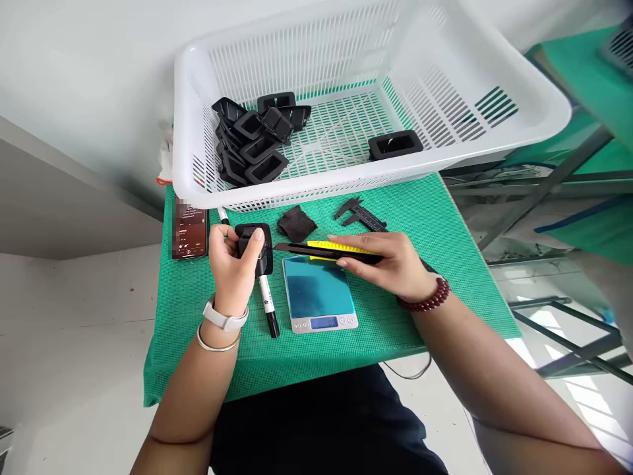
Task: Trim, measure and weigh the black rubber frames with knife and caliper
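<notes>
My left hand [232, 264] is closed around a black plastic part [268, 247] with a flat rim, its thumb pressed on top. In my right hand [390, 264] is a yellow and black utility knife [321, 249], its blade pointing left toward the part, a small gap between them. Below the knife sits a digital scale [321, 290] with a blue-green plate. A white marker with a black cap [268, 307] lies between my left hand and the scale. Beyond the knife are a dark scrap of cloth or foam [297, 223] and a black caliper [363, 215].
A large white plastic basket [316, 188] stands at the back, with several black parts [257, 138] heaped at its left and one black part [395, 144] at its right. A phone [190, 231] lies at the left edge of the green-covered table [198, 376]. Metal frames [548, 185] stand to the right.
</notes>
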